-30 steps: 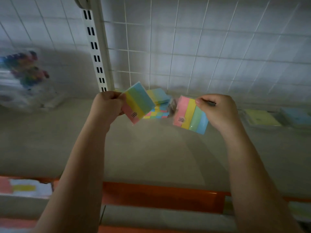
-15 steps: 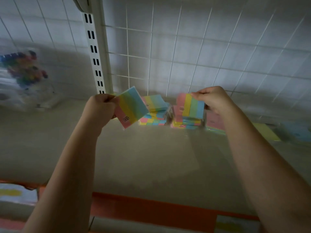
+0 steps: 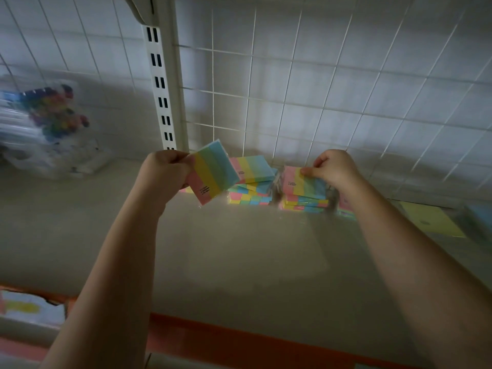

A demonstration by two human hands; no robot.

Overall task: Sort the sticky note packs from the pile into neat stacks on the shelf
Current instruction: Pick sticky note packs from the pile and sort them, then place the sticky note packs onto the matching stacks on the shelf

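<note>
My left hand (image 3: 166, 173) grips a striped pastel sticky note pack (image 3: 213, 174), tilted in the air in front of the shelf's back. Just right of it stands a stack of like packs (image 3: 251, 186). My right hand (image 3: 332, 169) pinches another striped pack (image 3: 300, 183) that lies on top of a second stack (image 3: 303, 202) to the right of the first. Both stacks sit near the wire grid back wall.
The beige shelf (image 3: 239, 262) has an orange front edge (image 3: 239, 342). A clear bag of coloured pens (image 3: 50, 129) lies at the far left. A yellow pad (image 3: 431, 222) and a blue pad lie flat at the right. A slotted upright (image 3: 162, 83) rises behind.
My right hand has carried its pack back and down onto the right stack. My left hand with its pack has stayed about where it was.
</note>
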